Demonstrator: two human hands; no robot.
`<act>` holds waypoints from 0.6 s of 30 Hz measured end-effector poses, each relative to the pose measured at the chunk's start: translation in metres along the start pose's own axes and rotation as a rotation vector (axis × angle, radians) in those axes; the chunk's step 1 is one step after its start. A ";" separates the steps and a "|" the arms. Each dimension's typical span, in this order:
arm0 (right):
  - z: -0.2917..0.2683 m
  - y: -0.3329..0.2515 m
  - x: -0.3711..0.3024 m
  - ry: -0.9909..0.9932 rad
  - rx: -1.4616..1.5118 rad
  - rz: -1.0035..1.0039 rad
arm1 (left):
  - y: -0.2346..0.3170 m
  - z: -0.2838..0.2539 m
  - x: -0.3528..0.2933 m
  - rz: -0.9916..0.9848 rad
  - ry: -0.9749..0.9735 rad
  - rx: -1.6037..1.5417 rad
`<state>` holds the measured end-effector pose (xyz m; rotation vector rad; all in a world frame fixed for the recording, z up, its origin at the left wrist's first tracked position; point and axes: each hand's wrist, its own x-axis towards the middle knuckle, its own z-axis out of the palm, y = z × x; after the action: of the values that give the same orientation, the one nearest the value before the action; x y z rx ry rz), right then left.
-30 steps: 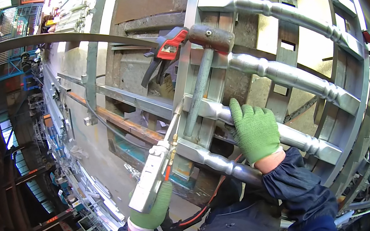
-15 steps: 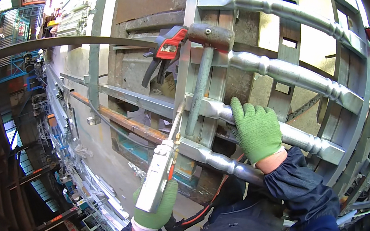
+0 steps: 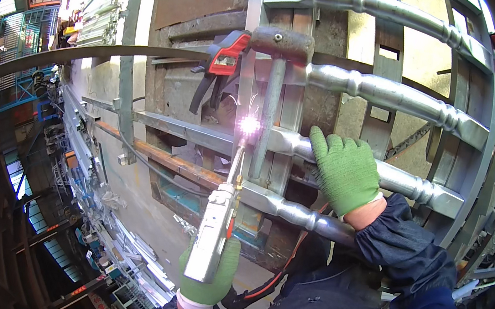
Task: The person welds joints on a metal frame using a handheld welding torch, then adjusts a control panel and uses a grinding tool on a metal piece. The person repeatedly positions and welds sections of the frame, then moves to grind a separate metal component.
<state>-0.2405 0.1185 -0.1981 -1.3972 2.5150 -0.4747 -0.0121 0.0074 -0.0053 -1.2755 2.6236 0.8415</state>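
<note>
My left hand [image 3: 221, 280], in a green glove, is closed around a silver handheld welding gun [image 3: 212, 228]. Its long nozzle points away from me, and a bright pink-white glare with a few sparks [image 3: 248, 125] burns at the tip. That glare sits where a turned metal baluster [image 3: 421, 190] meets the frame's left rail [image 3: 255, 4]. My right hand [image 3: 346, 174], also gloved in green, lies over the same baluster and holds it, fingers reaching across; its thumb is hidden. Between my hands, a mallet [image 3: 283, 46] rests across the frame, its handle beside the glare.
A red and black bar clamp [image 3: 226, 57] grips the rail by the mallet head, its long bar [image 3: 84, 52] running left. Other balusters [image 3: 399, 21] cross the frame. A black and red cable [image 3: 270, 284] trails near my body. Metal lengths [image 3: 142, 253] lie on the floor at left.
The bright glare and sparks have appeared at the gun's nozzle tip. Both hands stay in nearly the same places.
</note>
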 end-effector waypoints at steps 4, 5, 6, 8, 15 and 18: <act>0.000 -0.001 0.000 0.006 -0.004 -0.003 | -0.001 0.001 -0.001 0.010 0.013 0.009; 0.000 -0.001 0.000 0.008 -0.004 -0.004 | -0.002 0.001 -0.001 0.015 0.016 0.015; 0.001 -0.001 0.000 0.006 -0.009 -0.003 | -0.001 0.001 0.000 0.039 0.013 0.038; 0.001 0.000 0.000 0.002 -0.018 0.000 | 0.000 0.000 0.002 0.086 0.006 0.085; 0.001 -0.001 0.000 -0.003 -0.012 0.002 | 0.000 -0.001 0.005 0.200 -0.003 0.096; 0.000 -0.001 0.000 0.006 -0.004 0.005 | -0.002 -0.002 0.004 0.183 -0.024 0.092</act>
<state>-0.2400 0.1179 -0.1982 -1.3931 2.5242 -0.4740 -0.0131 0.0026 -0.0058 -1.0093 2.7567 0.7443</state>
